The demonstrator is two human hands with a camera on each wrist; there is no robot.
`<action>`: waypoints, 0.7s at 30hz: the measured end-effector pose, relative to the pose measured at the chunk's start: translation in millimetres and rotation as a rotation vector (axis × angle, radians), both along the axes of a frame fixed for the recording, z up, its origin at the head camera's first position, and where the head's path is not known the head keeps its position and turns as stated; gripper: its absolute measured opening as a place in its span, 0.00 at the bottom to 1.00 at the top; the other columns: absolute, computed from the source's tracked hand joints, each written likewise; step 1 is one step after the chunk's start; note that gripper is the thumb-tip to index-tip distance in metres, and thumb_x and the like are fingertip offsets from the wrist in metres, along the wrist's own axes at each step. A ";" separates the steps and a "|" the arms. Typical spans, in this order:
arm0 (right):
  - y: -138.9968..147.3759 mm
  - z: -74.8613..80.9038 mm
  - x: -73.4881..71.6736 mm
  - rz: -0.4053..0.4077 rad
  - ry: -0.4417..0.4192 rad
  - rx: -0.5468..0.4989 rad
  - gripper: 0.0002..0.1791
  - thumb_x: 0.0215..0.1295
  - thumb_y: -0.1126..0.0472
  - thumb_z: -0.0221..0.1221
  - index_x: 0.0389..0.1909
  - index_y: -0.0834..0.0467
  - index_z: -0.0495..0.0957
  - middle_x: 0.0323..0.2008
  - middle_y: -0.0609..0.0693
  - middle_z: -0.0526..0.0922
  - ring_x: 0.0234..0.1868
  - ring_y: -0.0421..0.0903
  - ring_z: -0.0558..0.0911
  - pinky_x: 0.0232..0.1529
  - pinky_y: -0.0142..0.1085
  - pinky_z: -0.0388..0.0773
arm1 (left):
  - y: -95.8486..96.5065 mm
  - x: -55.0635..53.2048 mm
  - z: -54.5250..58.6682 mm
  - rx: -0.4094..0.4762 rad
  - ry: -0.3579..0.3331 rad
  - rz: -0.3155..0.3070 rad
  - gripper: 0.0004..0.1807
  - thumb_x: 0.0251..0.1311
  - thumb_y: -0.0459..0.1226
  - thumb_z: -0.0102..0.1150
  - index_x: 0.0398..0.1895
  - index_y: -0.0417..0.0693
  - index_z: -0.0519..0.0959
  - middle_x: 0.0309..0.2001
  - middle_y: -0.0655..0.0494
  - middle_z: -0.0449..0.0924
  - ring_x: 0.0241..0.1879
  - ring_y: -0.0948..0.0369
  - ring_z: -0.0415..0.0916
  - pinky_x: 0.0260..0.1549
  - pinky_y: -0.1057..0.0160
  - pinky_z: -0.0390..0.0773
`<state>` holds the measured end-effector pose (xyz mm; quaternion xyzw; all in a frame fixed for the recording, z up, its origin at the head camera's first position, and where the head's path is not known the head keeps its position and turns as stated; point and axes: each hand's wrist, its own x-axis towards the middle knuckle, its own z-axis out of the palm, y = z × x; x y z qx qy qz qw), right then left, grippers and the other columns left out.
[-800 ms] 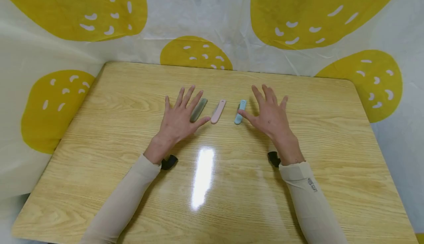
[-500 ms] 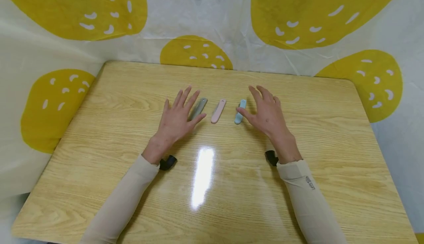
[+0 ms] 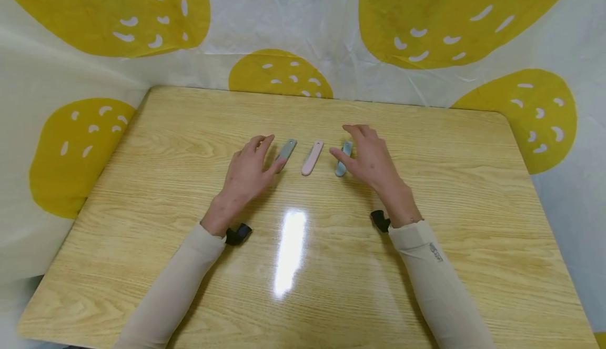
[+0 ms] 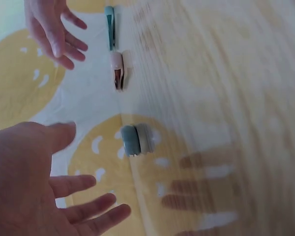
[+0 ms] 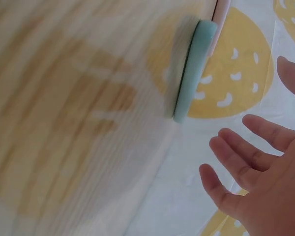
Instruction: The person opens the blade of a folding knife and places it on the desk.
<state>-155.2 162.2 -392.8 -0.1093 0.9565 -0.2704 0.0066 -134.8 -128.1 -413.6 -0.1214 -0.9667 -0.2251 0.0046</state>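
The left hand (image 3: 247, 175) hovers near the green tool (image 3: 288, 149), the right hand (image 3: 374, 163) near the blue tool (image 3: 347, 148), fingers (image 5: 233, 160) of both loosely parted, slightly bent and holding nothing; the pink tool (image 3: 312, 158) lies between those two tools on the table (image 3: 331, 286)
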 end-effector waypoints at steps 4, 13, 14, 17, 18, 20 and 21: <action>-6.5 1.0 -2.5 0.010 -0.014 -0.014 0.39 0.73 0.41 0.62 0.75 0.59 0.67 0.71 0.62 0.71 0.73 0.63 0.69 0.73 0.65 0.62 | -2.0 1.8 0.3 0.013 -0.020 0.036 0.37 0.75 0.55 0.55 0.77 0.43 0.66 0.70 0.38 0.71 0.61 0.42 0.77 0.61 0.39 0.77; -17.3 0.3 -4.4 0.029 -0.024 -0.044 0.35 0.72 0.44 0.64 0.71 0.60 0.73 0.66 0.61 0.76 0.69 0.62 0.72 0.72 0.63 0.65 | -2.9 7.7 3.4 0.034 -0.065 0.101 0.33 0.72 0.52 0.61 0.68 0.37 0.75 0.55 0.41 0.76 0.42 0.48 0.78 0.39 0.51 0.81; -18.1 -0.3 -4.6 0.032 -0.024 -0.046 0.35 0.72 0.43 0.64 0.71 0.60 0.73 0.66 0.61 0.76 0.69 0.62 0.72 0.72 0.63 0.65 | -3.0 8.4 3.6 0.033 -0.067 0.106 0.32 0.72 0.52 0.62 0.67 0.37 0.76 0.54 0.42 0.76 0.40 0.50 0.77 0.37 0.52 0.80; -21.1 -2.0 -5.8 0.042 -0.022 -0.042 0.34 0.73 0.42 0.63 0.71 0.59 0.73 0.65 0.61 0.77 0.68 0.61 0.73 0.71 0.61 0.66 | -3.2 10.3 3.8 0.030 -0.075 0.115 0.31 0.71 0.52 0.63 0.64 0.37 0.78 0.51 0.43 0.76 0.36 0.51 0.73 0.32 0.55 0.78; -22.2 -1.9 -6.0 0.043 -0.024 -0.041 0.34 0.73 0.42 0.63 0.71 0.59 0.73 0.65 0.60 0.77 0.68 0.61 0.73 0.72 0.61 0.66 | -3.3 10.7 3.6 0.028 -0.076 0.117 0.30 0.71 0.52 0.64 0.63 0.37 0.78 0.50 0.43 0.76 0.35 0.52 0.73 0.32 0.56 0.77; -24.0 -2.4 -7.1 0.047 -0.034 -0.038 0.33 0.74 0.42 0.62 0.71 0.59 0.73 0.65 0.60 0.76 0.69 0.60 0.72 0.72 0.61 0.66 | -3.2 11.4 3.1 0.033 -0.075 0.119 0.29 0.70 0.52 0.64 0.61 0.37 0.79 0.49 0.43 0.76 0.35 0.52 0.72 0.31 0.56 0.77; -24.8 -2.7 -7.7 0.050 -0.038 -0.036 0.33 0.74 0.43 0.62 0.71 0.59 0.73 0.65 0.60 0.76 0.69 0.60 0.72 0.72 0.61 0.66 | -3.2 11.7 3.0 0.034 -0.076 0.120 0.28 0.70 0.51 0.64 0.60 0.37 0.80 0.48 0.44 0.76 0.35 0.52 0.72 0.31 0.56 0.76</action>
